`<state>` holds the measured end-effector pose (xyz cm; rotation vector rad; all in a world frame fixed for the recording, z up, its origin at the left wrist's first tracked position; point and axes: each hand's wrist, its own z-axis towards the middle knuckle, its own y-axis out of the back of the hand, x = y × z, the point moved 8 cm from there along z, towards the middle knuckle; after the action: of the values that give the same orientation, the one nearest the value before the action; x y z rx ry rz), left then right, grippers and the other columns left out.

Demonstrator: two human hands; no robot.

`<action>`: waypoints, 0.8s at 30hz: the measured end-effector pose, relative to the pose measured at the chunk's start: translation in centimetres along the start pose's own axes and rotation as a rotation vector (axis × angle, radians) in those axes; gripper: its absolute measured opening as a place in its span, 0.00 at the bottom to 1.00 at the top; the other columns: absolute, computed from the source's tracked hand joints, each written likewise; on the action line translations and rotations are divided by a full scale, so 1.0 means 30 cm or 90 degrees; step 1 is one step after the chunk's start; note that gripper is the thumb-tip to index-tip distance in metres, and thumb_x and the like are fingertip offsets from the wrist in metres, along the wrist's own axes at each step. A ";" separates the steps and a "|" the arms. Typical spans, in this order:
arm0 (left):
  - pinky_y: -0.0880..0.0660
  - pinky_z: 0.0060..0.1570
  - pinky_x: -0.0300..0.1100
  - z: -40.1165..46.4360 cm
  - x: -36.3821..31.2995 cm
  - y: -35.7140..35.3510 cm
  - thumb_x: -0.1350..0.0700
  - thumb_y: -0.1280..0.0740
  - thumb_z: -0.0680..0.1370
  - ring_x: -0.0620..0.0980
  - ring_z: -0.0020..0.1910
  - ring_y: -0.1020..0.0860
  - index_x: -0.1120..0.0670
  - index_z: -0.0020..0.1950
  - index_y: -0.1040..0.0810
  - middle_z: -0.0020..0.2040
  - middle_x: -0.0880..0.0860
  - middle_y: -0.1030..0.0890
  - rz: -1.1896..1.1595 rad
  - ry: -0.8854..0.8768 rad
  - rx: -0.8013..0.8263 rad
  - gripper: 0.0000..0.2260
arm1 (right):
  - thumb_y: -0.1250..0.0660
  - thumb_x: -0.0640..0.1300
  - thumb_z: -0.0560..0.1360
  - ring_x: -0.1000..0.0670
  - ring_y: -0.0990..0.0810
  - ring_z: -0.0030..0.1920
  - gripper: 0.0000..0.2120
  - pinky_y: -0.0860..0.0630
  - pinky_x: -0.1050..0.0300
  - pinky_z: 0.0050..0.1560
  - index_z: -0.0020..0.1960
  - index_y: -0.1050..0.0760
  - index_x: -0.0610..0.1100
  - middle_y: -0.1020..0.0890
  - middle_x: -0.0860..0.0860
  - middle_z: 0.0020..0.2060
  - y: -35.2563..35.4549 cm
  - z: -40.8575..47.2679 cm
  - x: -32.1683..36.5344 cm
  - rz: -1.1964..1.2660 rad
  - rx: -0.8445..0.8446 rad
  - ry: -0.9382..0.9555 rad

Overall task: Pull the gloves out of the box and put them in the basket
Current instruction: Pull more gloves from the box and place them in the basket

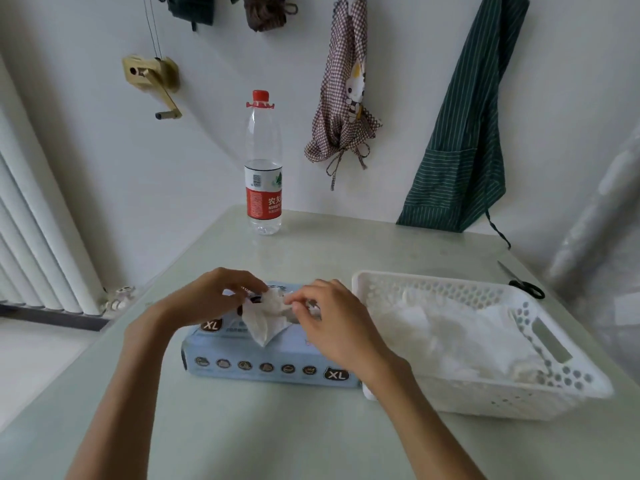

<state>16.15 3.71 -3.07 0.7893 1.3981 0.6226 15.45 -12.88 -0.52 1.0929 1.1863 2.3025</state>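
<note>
Two hands tugging a white glove out of the glove box.

One crumpled glove sticks up from the slot in the pale blue XL box, pinched by the left hand on one side and the right hand on the other. Just beside the box stands a white perforated basket with a heap of gloves inside; scissors lie beyond it, and a water bottle stands at the table's far edge.

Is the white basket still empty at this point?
No, the basket right of the box already holds a heap of pale gloves.
</note>
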 end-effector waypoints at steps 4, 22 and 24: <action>0.27 0.60 0.44 0.017 0.029 -0.001 0.60 0.39 0.80 0.41 0.53 0.21 0.47 0.54 0.19 0.52 0.43 0.18 -0.056 -0.003 -0.008 0.12 | 0.35 0.57 0.75 0.53 0.26 0.53 0.15 0.29 0.58 0.50 0.57 0.21 0.51 0.20 0.55 0.52 -0.124 0.028 0.052 -0.010 0.036 0.002; 0.31 0.59 0.32 0.052 -0.126 0.001 0.47 0.31 0.73 0.36 0.57 0.26 0.48 0.60 0.23 0.58 0.41 0.22 -0.098 -0.163 -0.074 0.16 | 0.35 0.36 0.76 0.58 0.18 0.49 0.12 0.24 0.68 0.47 0.56 0.25 0.49 0.16 0.55 0.49 0.057 0.045 -0.102 0.401 0.088 -0.175; 0.30 0.53 0.27 0.048 -0.165 0.019 0.54 0.30 0.74 0.37 0.52 0.23 0.49 0.52 0.20 0.51 0.41 0.19 -0.122 -0.194 -0.123 0.08 | 0.31 0.36 0.73 0.57 0.21 0.55 0.20 0.23 0.63 0.54 0.60 0.28 0.52 0.20 0.56 0.54 0.023 0.030 -0.101 0.372 0.176 -0.181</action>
<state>17.17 0.00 0.43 0.5604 1.1006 0.4587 18.14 -14.58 -1.12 2.0195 1.2094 2.2892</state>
